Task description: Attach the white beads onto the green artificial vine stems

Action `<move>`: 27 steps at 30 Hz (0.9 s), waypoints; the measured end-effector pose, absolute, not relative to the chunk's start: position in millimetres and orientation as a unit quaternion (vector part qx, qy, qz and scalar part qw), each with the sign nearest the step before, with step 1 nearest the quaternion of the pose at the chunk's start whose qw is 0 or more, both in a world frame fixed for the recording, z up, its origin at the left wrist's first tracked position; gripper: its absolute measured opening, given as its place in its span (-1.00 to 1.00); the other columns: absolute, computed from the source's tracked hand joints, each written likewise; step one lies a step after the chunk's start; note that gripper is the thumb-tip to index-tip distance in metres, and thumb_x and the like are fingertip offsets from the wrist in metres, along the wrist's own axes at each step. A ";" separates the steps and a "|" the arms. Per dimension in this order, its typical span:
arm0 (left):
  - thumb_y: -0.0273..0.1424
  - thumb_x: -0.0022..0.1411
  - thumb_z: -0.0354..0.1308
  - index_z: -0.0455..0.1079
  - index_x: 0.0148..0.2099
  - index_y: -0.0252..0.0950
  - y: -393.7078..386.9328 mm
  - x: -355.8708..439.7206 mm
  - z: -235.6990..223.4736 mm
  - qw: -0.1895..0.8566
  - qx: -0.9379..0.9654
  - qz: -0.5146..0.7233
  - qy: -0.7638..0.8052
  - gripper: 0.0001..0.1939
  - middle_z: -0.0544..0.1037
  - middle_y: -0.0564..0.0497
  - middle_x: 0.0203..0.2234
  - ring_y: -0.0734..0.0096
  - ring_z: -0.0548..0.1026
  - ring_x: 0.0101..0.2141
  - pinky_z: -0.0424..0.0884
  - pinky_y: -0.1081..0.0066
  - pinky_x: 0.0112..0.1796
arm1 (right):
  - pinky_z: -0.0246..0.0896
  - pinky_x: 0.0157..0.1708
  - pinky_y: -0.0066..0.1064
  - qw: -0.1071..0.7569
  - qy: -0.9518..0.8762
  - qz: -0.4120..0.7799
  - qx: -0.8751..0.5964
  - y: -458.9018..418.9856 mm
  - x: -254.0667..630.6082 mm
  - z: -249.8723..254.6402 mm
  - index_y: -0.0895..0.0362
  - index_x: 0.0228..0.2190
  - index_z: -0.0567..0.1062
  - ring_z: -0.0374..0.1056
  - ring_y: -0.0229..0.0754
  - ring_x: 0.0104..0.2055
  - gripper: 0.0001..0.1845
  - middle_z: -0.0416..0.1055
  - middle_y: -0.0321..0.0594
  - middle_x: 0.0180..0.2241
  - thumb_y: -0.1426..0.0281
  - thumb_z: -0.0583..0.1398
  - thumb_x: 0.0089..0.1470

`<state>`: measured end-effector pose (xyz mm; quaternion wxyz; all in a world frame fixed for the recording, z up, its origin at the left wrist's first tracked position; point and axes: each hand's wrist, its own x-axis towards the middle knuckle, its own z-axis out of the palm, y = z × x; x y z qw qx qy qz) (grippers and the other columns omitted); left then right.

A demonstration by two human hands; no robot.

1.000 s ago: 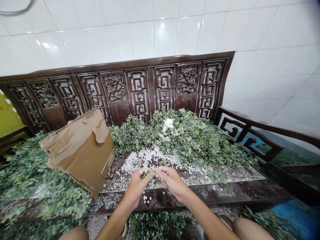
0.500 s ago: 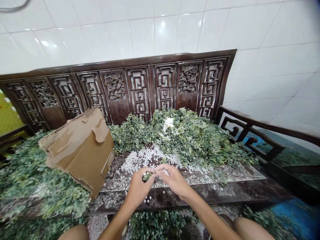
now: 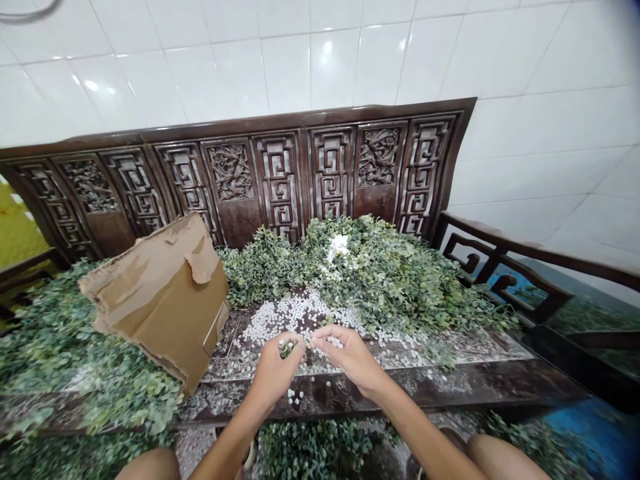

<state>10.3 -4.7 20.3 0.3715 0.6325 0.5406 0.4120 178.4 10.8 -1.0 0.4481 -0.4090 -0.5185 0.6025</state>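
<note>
My left hand (image 3: 275,370) is closed around a small green leafy sprig (image 3: 287,349), whose leaves show between thumb and forefinger. Close beside it, my right hand (image 3: 353,360) has thumb and fingertips pinched together. A few small white discs (image 3: 335,341) show inside its curled fingers; what sits right at the fingertips is too small to make out. A narrow gap separates the two hands' fingertips. Behind them, many loose white discs (image 3: 273,320) lie scattered over the dark wooden bench seat (image 3: 350,397). A large heap of green artificial foliage (image 3: 400,287) rises beyond, with a white clump (image 3: 339,247) on top.
A torn cardboard piece (image 3: 170,320) leans at the left on more foliage (image 3: 115,373). The carved backrest (image 3: 240,220) stands against a white tiled wall (image 3: 285,67). An armrest (image 3: 500,247) bounds the right side. Further foliage (image 3: 315,450) lies below the bench's front edge.
My hands have drawn slightly apart, the left one moving left and the right one moving right, so their fingertips no longer meet.
</note>
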 end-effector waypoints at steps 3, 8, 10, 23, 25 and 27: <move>-0.32 0.11 0.05 0.43 -0.46 -0.29 -5.2 11.1 21.7 0.369 0.632 0.414 0.542 -0.80 0.44 0.08 -0.60 0.33 0.40 -0.46 0.29 0.42 -0.34 | -0.13 -0.59 -0.51 0.458 -0.535 0.578 -0.413 11.0 178.6 0.1 0.13 -0.39 0.55 -0.02 -0.39 -0.60 -0.71 0.31 -0.35 -0.49 0.16 0.32 -0.04; -0.31 0.08 0.06 0.41 -0.46 -0.28 -5.6 13.1 23.5 0.364 0.631 0.416 0.544 -0.81 0.44 0.07 -0.60 0.32 0.38 -0.46 0.29 0.40 -0.32 | 0.00 -0.53 -0.47 0.453 -0.565 0.546 -0.421 9.2 177.2 1.2 0.11 -0.37 0.61 0.11 -0.30 -0.56 -0.75 0.28 -0.36 -0.61 0.19 0.27 0.02; -0.31 0.08 0.06 0.39 -0.48 -0.27 -5.6 13.7 23.6 0.363 0.632 0.416 0.544 -0.81 0.43 0.07 -0.60 0.33 0.37 -0.46 0.28 0.40 -0.32 | 0.08 -0.47 -0.44 0.459 -0.576 0.531 -0.419 8.4 176.4 1.0 0.11 -0.36 0.63 0.20 -0.23 -0.50 -0.74 0.28 -0.35 -0.65 0.19 0.25 0.04; -0.31 0.11 0.06 0.40 -0.48 -0.27 -6.0 15.9 20.0 0.364 0.615 0.439 0.544 -0.80 0.43 0.07 -0.60 0.34 0.37 -0.48 0.28 0.42 -0.36 | 0.07 -0.51 -0.46 0.457 -0.576 0.532 -0.420 6.8 170.1 -4.3 0.13 -0.40 0.63 0.19 -0.26 -0.54 -0.68 0.37 -0.30 -0.59 0.14 0.23 0.06; -0.30 0.12 0.05 0.41 -0.47 -0.27 -6.1 17.0 19.6 0.362 0.612 0.449 0.541 -0.79 0.45 0.06 -0.59 0.34 0.39 -0.47 0.29 0.42 -0.36 | -0.16 -0.62 -0.50 0.460 -0.521 0.586 -0.417 5.6 166.4 -7.2 0.16 -0.44 0.59 -0.03 -0.37 -0.64 -0.64 0.22 -0.39 -0.68 0.10 0.26 0.01; -0.29 0.12 0.05 0.41 -0.47 -0.27 -6.5 18.1 19.3 0.360 0.608 0.456 0.541 -0.78 0.47 0.05 -0.59 0.33 0.40 -0.47 0.30 0.42 -0.35 | -0.31 -0.65 -0.50 0.471 -0.462 0.634 -0.403 4.1 162.4 -9.2 0.18 -0.47 0.56 -0.16 -0.43 -0.66 -0.62 0.20 -0.42 -0.66 0.08 0.30 -0.06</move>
